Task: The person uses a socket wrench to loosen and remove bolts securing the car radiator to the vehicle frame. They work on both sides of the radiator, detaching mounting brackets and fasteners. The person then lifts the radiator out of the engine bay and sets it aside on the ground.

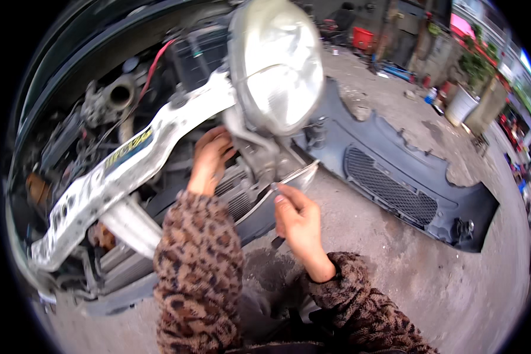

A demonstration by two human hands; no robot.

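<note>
The person leans over the stripped front of a dark car, both forearms in leopard-print sleeves coming up from below. The left hand (209, 159) reaches in under the headlight (277, 65), its fingers curled against the grey mounting bracket (245, 133) just below the lamp; whether it truly grips the bracket or only presses on it I cannot tell, since the fingertips are tucked behind the metal. The right hand (298, 221) is closed around a slim metal tool (289, 184), thumb on top, the shaft running up and to the right toward the bracket area beneath the lamp; the tool's tip is blurred. The headlight sits loose-looking and tilted at the end of the white front crossmember (118, 171), which runs diagonally down to the left across the open engine bay (112, 94). Behind the hands shows the finned face of the radiator (233, 194). On the concrete ground (395, 283) to the right lies the detached dark bumper (395, 177) with its mesh grille facing up.
</note>
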